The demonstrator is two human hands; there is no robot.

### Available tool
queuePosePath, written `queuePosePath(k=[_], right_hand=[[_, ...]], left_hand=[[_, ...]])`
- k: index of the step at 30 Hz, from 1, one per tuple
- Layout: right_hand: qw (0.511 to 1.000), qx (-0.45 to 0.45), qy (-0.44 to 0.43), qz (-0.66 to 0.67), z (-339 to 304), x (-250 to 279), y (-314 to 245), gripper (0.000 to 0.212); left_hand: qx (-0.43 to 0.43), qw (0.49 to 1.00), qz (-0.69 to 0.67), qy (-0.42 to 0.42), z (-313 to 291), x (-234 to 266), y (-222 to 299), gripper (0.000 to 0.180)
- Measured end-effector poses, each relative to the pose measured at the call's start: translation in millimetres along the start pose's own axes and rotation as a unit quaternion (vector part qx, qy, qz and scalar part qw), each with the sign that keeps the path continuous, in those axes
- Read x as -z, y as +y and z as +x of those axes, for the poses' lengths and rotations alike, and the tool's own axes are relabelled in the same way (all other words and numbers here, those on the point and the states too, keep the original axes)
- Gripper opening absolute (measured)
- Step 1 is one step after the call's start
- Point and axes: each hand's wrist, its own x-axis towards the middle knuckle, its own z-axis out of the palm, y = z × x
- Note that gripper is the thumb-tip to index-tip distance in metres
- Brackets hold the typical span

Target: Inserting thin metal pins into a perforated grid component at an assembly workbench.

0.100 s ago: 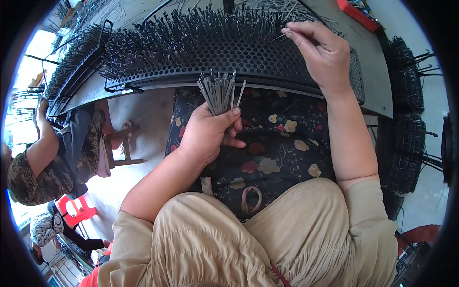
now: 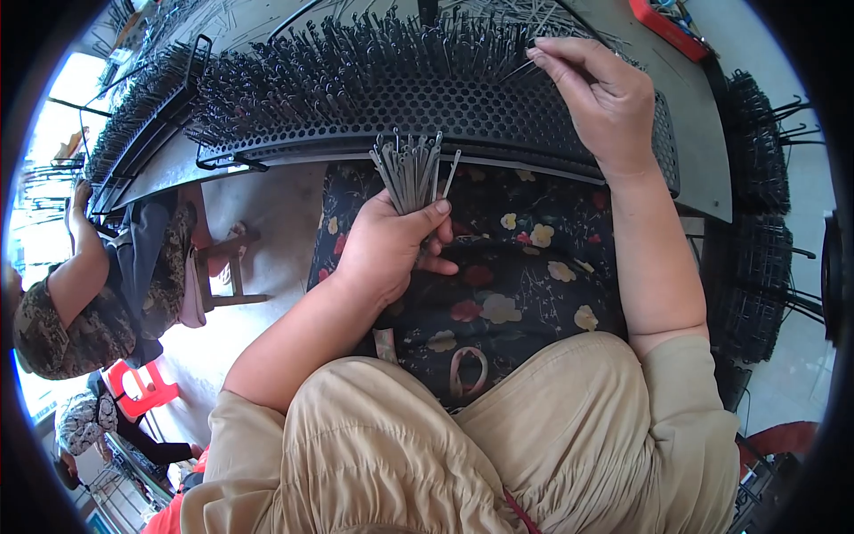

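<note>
A bundle of thin grey metal rods with small holed ends [image 2: 407, 173] fans upward from my left hand [image 2: 391, 236], whose fingers are closed around it above my lap. One rod leans apart from the rest on the right. My right hand [image 2: 609, 93] is raised over the right part of a black perforated rack [image 2: 463, 109]. Thumb and forefinger pinch a thin dark rod, its lower end slanting down toward the rack's holes. Many dark rods with looped tops [image 2: 329, 76] stand crowded in the rack's left and far rows.
Loose rods [image 2: 209, 22] lie on the grey table [image 2: 689, 120] behind the rack. At the far right is a red tray [image 2: 669, 27]. Bunches of black wire racks [image 2: 756, 133] stand right of the table. Another person [image 2: 98, 303] works at the left, near a wooden stool [image 2: 233, 271].
</note>
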Motion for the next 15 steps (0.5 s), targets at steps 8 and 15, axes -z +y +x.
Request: queuePosePath(k=[8,15], right_hand=[[0.993,0.047,-0.023,-0.105,24,-8,-11,0.017],[0.99,0.075,-0.051,-0.109,26,-6,-14,0.014]], left_hand=[[-0.004,1.0,0.001,0.009,-2,-1,-1,0.007],[-0.001,1.0,0.006,0.015,-2,-2,-1,0.006]])
